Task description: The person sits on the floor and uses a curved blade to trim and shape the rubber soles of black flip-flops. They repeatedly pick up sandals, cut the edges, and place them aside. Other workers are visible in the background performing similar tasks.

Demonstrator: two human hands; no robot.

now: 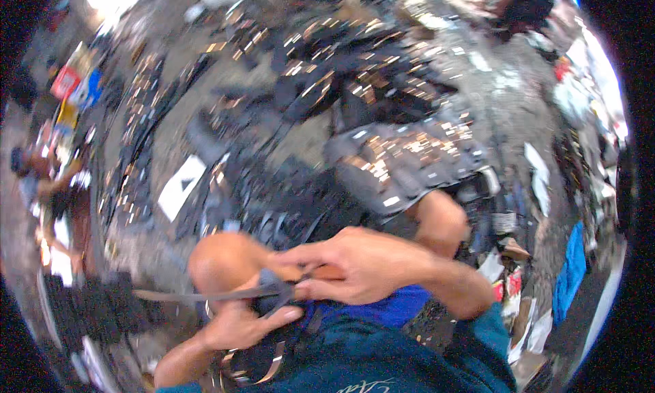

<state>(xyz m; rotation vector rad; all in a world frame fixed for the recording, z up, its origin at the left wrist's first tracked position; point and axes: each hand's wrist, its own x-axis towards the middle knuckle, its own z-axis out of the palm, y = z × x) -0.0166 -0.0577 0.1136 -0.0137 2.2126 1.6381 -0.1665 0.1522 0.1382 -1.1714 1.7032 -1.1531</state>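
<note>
Fingers of R hand [361, 265] pinch strip [181, 297] at its R end; L hand [237, 323] curls beneath, hold unclear w/ blur. Strip runs beside L knee [218, 258], looks thin, light, prob. stiffish; best held nr dark piece [271, 282].

Right hand [358, 262] beside left hand [240, 323], sheet [179, 190] ahead left

Pale, curly writing [368, 386] ran across the dark teal shirt [361, 348] at six o'clock, but the bottom edge cut it off. At nine o'clock, a white card [179, 188] had a dark, pointy mark, too blurry to make out. No whole word could be read.
</note>
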